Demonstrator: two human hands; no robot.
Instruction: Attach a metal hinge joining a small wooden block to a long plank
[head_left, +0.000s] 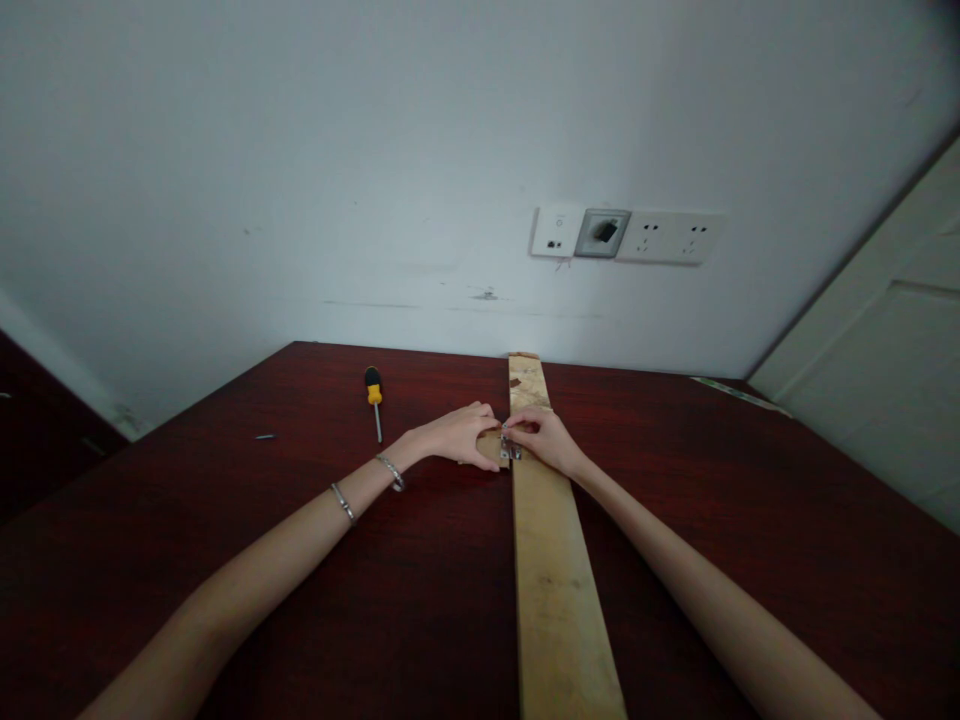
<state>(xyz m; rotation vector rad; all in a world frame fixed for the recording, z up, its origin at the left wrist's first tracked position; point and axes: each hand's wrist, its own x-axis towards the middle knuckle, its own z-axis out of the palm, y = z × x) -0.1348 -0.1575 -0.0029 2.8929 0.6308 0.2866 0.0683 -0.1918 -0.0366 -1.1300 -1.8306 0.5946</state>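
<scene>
A long wooden plank (559, 575) lies lengthwise on the dark red table, its far end close to the wall. Against its left edge sits a short piece of wood (492, 449), with my left hand (454, 436) wrapped round it. A small silver metal hinge (505, 453) spans the joint between the two pieces. My right hand (550, 441) rests over the plank, thumb and fingertips pinched together at the hinge. Whatever is in that pinch is too small to make out.
A yellow and black screwdriver (374, 390) lies on the table (360, 600) to the left, and a small metal piece (265, 436) lies farther left. Behind the table stands a white wall (375, 180) with sockets (667, 237). A pale door (892, 340) is at the right.
</scene>
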